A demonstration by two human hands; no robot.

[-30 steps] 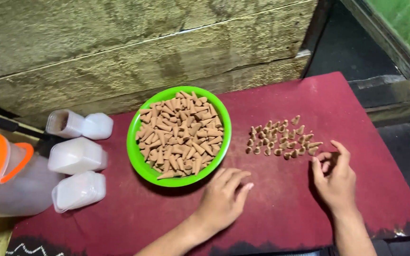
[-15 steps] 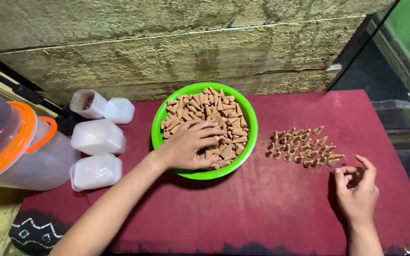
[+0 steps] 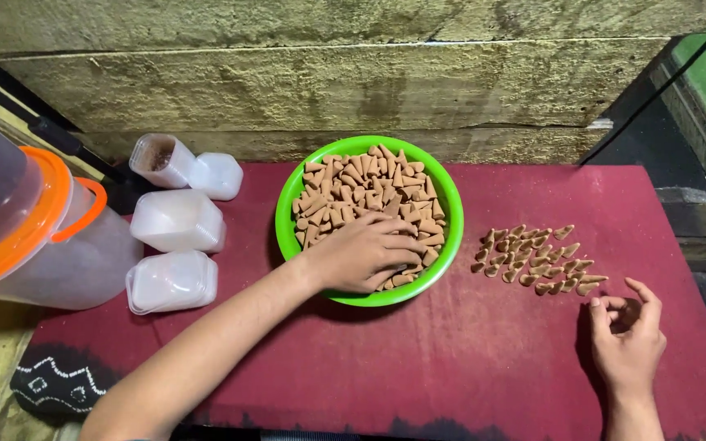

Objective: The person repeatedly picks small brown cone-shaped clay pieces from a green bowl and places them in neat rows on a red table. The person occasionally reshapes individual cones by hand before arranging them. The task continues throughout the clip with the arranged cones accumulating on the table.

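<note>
A green bowl heaped with small brown cones stands on a dark red cloth. My left hand reaches into the near side of the bowl, palm down, its fingers curled around some of the cones. To the right of the bowl, more of these cones lie in short rows on the cloth. Just below the right end of those rows my right hand rests on the cloth. Its fingers are loosely bent and apart, and I see nothing in it.
Left of the bowl lie three small white plastic containers, the farthest one open on its side. A large clear jar with an orange lid stands at the far left. A rough wooden wall runs behind the cloth.
My left hand went from the cloth into the bowl and has closed further over the cones. My right hand stays beside the rows. The view has shifted to the left.
</note>
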